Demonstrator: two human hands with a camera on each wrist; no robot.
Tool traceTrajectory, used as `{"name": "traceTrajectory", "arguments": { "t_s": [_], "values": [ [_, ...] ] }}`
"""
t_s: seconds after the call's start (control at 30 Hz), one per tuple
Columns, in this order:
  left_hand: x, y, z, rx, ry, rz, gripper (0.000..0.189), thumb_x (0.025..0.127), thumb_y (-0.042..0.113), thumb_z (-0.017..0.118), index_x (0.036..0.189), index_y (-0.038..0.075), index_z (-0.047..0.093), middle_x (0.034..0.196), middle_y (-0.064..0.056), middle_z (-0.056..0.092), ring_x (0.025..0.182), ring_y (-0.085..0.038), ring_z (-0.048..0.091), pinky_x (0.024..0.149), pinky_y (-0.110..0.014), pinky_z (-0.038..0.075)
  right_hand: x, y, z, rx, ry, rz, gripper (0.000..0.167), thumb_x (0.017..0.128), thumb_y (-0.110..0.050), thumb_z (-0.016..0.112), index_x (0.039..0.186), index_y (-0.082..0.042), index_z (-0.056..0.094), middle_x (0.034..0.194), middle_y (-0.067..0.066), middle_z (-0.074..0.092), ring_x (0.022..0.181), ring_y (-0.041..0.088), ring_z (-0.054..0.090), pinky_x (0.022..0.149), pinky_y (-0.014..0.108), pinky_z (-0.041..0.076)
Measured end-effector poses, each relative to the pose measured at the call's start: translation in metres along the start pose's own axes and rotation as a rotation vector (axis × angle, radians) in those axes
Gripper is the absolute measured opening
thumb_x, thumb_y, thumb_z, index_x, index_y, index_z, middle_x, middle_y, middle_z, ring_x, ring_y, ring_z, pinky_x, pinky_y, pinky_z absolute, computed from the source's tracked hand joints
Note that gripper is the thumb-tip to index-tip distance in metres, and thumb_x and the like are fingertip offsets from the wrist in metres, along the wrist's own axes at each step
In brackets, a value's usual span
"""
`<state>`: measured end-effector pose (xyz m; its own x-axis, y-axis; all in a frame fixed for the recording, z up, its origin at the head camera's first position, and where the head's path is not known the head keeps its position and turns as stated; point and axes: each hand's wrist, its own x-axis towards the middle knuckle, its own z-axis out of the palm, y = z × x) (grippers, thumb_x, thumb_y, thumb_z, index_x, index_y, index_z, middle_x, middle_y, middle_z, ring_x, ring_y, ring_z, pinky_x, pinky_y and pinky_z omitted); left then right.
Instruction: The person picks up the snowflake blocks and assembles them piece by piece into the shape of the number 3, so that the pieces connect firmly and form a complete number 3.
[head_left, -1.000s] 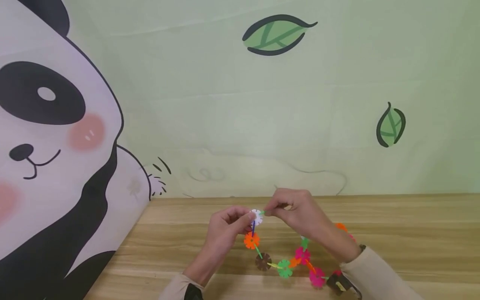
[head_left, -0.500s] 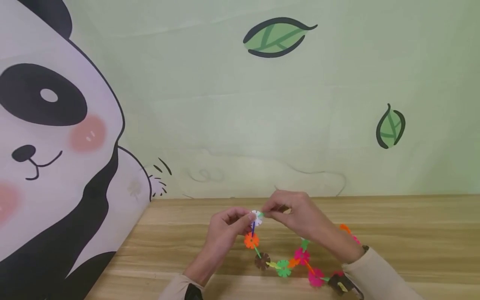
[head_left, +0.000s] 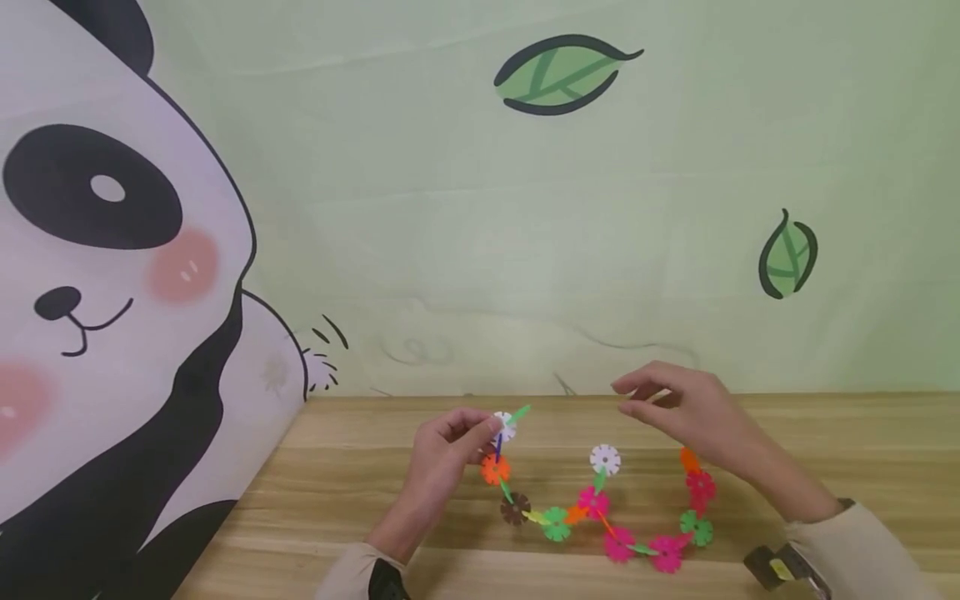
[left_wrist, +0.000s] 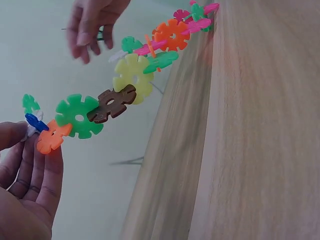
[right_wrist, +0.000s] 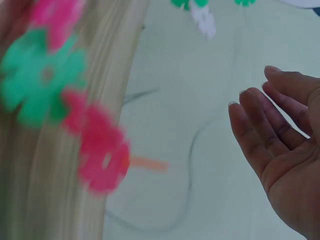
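Note:
My left hand (head_left: 442, 458) pinches a white notched plastic disc (head_left: 507, 430) at the left end of a chain of interlocking discs. A green disc (head_left: 519, 414) sticks out from it, up to the right. Below hang a blue disc (left_wrist: 36, 121), an orange disc (left_wrist: 53, 136), another green disc (left_wrist: 75, 117) and a brown disc (left_wrist: 111, 102). Farther along, a branch rises to a second white disc (head_left: 604, 460). My right hand (head_left: 678, 408) holds nothing; its fingers are loosely bent, above the chain's right end, where an orange disc (head_left: 689, 459) points up.
The chain's middle, with a pink disc (head_left: 619, 544), lies low over the wooden table (head_left: 360, 500). Behind the table hangs a pale green cloth (head_left: 420, 233) printed with a panda (head_left: 202, 192) and leaves. Each wrist carries a dark strap.
My right hand has let go of the green disc and moved away to the right. That disc stays joined to the white one. My left hand has shifted slightly left, still pinching the white disc.

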<state>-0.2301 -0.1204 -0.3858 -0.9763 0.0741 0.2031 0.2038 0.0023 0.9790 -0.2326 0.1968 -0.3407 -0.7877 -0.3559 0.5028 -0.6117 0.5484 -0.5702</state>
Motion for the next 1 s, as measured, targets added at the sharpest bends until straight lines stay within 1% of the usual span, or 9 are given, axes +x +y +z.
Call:
{"name": "traceTrajectory", "arguments": {
  "t_s": [0.17,0.3,0.53,0.67,0.8,0.9,1.0],
  "values": [
    [0.001,0.0,-0.001,0.005,0.007,0.001,0.018,0.096,0.012,0.078,0.105,-0.004,0.075,0.087,-0.007,0.071,0.078,-0.018,0.067,0.069,-0.025,0.06,-0.012,0.018,-0.015,-0.013,-0.032,0.061,0.019,0.097,-0.013,0.079,0.116,-0.009,0.077,0.11,-0.001,0.076,0.096,0.015,0.07,0.081,0.028,0.062],
    [0.001,0.001,-0.002,-0.003,0.014,-0.003,0.018,0.096,0.01,0.078,0.106,-0.005,0.074,0.088,-0.007,0.071,0.078,-0.018,0.066,0.07,-0.025,0.06,-0.017,0.028,-0.024,-0.018,-0.071,0.107,0.02,0.098,-0.015,0.079,0.117,-0.007,0.076,0.111,0.002,0.076,0.096,0.014,0.069,0.082,0.028,0.061],
    [0.002,-0.001,-0.004,-0.008,0.036,0.016,0.017,0.096,0.009,0.078,0.105,-0.005,0.074,0.087,-0.007,0.071,0.078,-0.018,0.067,0.07,-0.027,0.061,-0.021,0.041,-0.032,-0.026,-0.14,0.164,0.023,0.098,-0.021,0.079,0.117,-0.008,0.076,0.11,-0.001,0.075,0.096,0.013,0.069,0.086,0.029,0.059],
    [0.003,-0.001,-0.006,-0.01,0.048,0.022,0.016,0.096,0.008,0.078,0.104,-0.006,0.074,0.087,-0.007,0.071,0.078,-0.018,0.067,0.069,-0.026,0.061,-0.026,0.052,-0.034,0.03,-0.204,0.21,0.03,0.098,-0.022,0.079,0.122,-0.005,0.074,0.112,0.003,0.076,0.099,0.017,0.069,0.083,0.028,0.059],
    [0.003,-0.001,-0.008,-0.01,0.07,0.021,0.017,0.096,0.01,0.078,0.104,-0.005,0.074,0.087,-0.007,0.071,0.079,-0.019,0.067,0.07,-0.027,0.062,-0.032,0.065,-0.035,0.137,-0.301,0.253,0.036,0.099,-0.013,0.076,0.128,0.007,0.068,0.112,0.007,0.076,0.1,0.02,0.07,0.081,0.027,0.061],
    [0.003,-0.001,-0.009,-0.013,0.081,0.02,0.018,0.096,0.011,0.079,0.105,-0.004,0.074,0.089,-0.008,0.071,0.079,-0.019,0.067,0.071,-0.028,0.062,-0.035,0.073,-0.036,0.198,-0.368,0.292,0.036,0.098,-0.011,0.076,0.126,0.01,0.067,0.109,0.008,0.075,0.095,0.02,0.071,0.077,0.029,0.062],
    [0.005,-0.001,-0.009,-0.017,0.085,0.026,0.02,0.096,0.012,0.079,0.106,-0.004,0.074,0.09,-0.008,0.072,0.079,-0.019,0.068,0.071,-0.027,0.062,-0.036,0.078,-0.035,0.222,-0.418,0.33,0.033,0.098,-0.015,0.077,0.122,0.006,0.069,0.103,0.007,0.073,0.086,0.021,0.068,0.07,0.031,0.061]
  ]
}}
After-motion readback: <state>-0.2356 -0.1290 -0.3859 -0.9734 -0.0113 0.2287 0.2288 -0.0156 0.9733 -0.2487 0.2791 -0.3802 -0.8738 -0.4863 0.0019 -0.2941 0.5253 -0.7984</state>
